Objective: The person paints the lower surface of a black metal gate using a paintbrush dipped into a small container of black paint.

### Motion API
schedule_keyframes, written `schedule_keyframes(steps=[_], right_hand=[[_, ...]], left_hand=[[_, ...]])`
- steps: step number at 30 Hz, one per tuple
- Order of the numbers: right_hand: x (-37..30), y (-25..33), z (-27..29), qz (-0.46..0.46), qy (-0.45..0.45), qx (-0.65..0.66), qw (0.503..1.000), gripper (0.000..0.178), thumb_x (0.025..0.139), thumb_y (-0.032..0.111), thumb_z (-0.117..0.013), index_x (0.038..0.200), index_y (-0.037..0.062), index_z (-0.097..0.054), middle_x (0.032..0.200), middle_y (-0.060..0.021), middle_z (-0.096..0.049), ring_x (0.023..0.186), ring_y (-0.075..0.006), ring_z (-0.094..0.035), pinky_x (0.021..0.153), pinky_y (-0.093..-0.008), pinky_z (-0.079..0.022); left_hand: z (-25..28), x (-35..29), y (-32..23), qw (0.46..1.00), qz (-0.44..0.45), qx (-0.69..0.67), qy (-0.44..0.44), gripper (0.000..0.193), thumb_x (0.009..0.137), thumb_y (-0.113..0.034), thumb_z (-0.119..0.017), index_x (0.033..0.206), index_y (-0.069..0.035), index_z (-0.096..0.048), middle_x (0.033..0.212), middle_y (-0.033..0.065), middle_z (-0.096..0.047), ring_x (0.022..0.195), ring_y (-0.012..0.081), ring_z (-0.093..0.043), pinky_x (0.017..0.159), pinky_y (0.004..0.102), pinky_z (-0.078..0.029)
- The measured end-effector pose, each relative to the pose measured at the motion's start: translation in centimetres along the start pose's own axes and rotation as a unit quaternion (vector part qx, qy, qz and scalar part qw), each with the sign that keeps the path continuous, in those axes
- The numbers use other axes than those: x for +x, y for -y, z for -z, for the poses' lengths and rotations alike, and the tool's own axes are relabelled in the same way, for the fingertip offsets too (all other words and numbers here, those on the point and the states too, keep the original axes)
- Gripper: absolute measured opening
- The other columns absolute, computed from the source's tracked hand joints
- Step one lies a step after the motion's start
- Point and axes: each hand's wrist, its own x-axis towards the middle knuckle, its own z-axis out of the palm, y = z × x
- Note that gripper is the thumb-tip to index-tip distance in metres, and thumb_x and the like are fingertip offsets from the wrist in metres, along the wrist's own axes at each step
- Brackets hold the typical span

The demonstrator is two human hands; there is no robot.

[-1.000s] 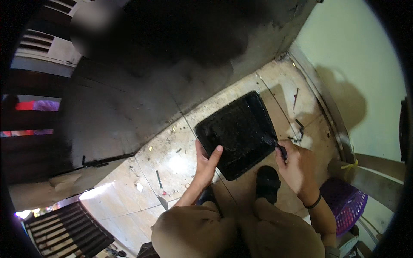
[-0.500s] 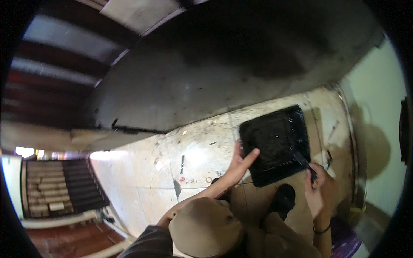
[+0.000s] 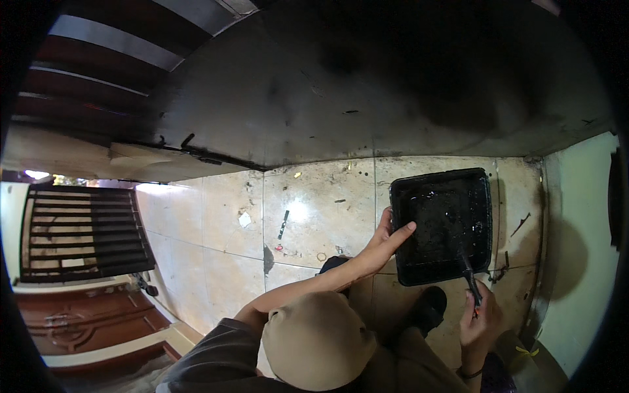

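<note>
Nearest the body, right hand (image 3: 478,321) grips a dark brush handle (image 3: 470,278), fingers closed around it, bristle end dipped into the black tray (image 3: 440,226). Left hand (image 3: 383,245) rests on the tray's left rim, fingers spread and partly open, thumb laid over the edge, steadying rather than clasping. Tray sits flat on the tiled floor (image 3: 308,216), just ahead of the knees, holding a shallow wet black film. Judged: rigid, fairly light, but slippery where coated; liquid would slosh if tilted, so take it by opposite rims and keep it level. Beyond it, a dark painted panel (image 3: 367,85)
</note>
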Motion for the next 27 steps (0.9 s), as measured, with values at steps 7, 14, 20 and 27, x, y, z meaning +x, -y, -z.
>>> schedule_keyframes(steps=[7,14,20,27], right_hand=[[-1.5,-2.0,-1.4,-0.044,-0.012,0.041,0.998,0.017,0.093,0.011,-0.068,0.102,-0.0016,-0.062,0.086,-0.0177,-0.066,0.071,-0.0354,-0.064,0.063,-0.0431,-0.048],[-0.5,-2.8,-1.5,0.024,-0.045,0.014,0.999,0.017,0.090,0.011,-0.072,0.099,-0.0011,-0.063,0.081,-0.0153,-0.066,0.062,-0.0336,-0.062,0.057,-0.0396,-0.048],[-0.4,-3.3,-1.8,-0.009,-0.075,0.050,0.996,0.011,0.090,0.009,-0.071,0.094,0.0014,-0.064,0.077,-0.0134,-0.065,0.058,-0.0298,-0.061,0.055,-0.0360,-0.048],[0.2,-4.3,-2.0,-0.246,0.017,0.235,0.940,0.020,0.099,0.020,-0.067,0.088,0.0032,-0.062,0.064,-0.0029,-0.054,0.051,-0.0076,-0.047,0.047,-0.0278,-0.037]], left_hand=[[-0.8,0.3,0.0,0.999,0.027,-0.020,-0.025,0.073,0.096,-0.030,-0.072,0.150,-0.004,-0.031,0.141,0.0112,-0.052,0.129,0.0187,-0.048,0.111,0.0330,-0.037],[-0.6,0.1,0.3,0.997,0.054,-0.043,-0.037,0.063,0.098,-0.024,-0.069,0.149,-0.010,-0.035,0.140,0.0082,-0.053,0.129,0.0201,-0.048,0.112,0.0357,-0.037],[-0.6,0.5,-0.1,0.997,0.068,-0.008,-0.033,0.062,0.099,-0.026,-0.067,0.149,-0.008,-0.035,0.141,0.0098,-0.051,0.130,0.0209,-0.047,0.113,0.0370,-0.034],[-0.7,1.2,0.8,0.996,0.080,-0.006,-0.048,0.066,0.098,-0.027,-0.068,0.150,-0.008,-0.033,0.143,0.0088,-0.051,0.132,0.0217,-0.046,0.114,0.0375,-0.033]])
